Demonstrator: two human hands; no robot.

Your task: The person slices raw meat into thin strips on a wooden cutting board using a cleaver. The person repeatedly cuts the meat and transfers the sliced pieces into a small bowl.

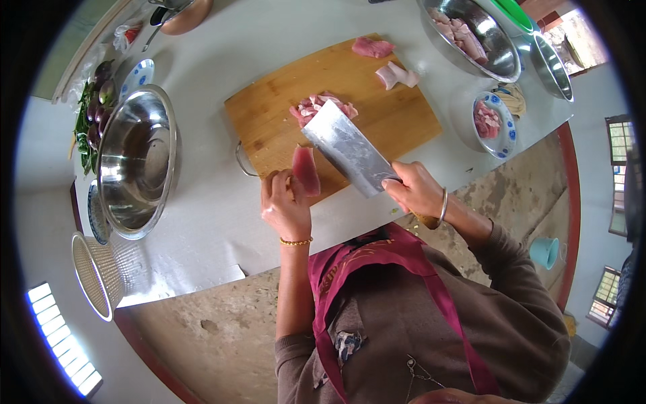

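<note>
My right hand (416,189) grips the wooden handle of a cleaver (348,149). Its broad blade slants up and left over a wooden cutting board (272,108). By the blade's far end lies a pile of sliced raw meat (313,105), partly hidden behind the steel. At the board's near left, my left hand (285,204) has its fingers on a strip of red raw meat (306,171) and holds it. Toward the far right of the board are a pink piece of meat (372,47) and a pale fatty piece (396,76).
On the left stand a large steel basin (164,202), a woven plastic basket (108,308) and several eggplants (106,92). At right are a steel bowl (504,68) with meat chunks and a patterned plate (506,144) with sliced meat. The table's near edge borders my apron (323,283).
</note>
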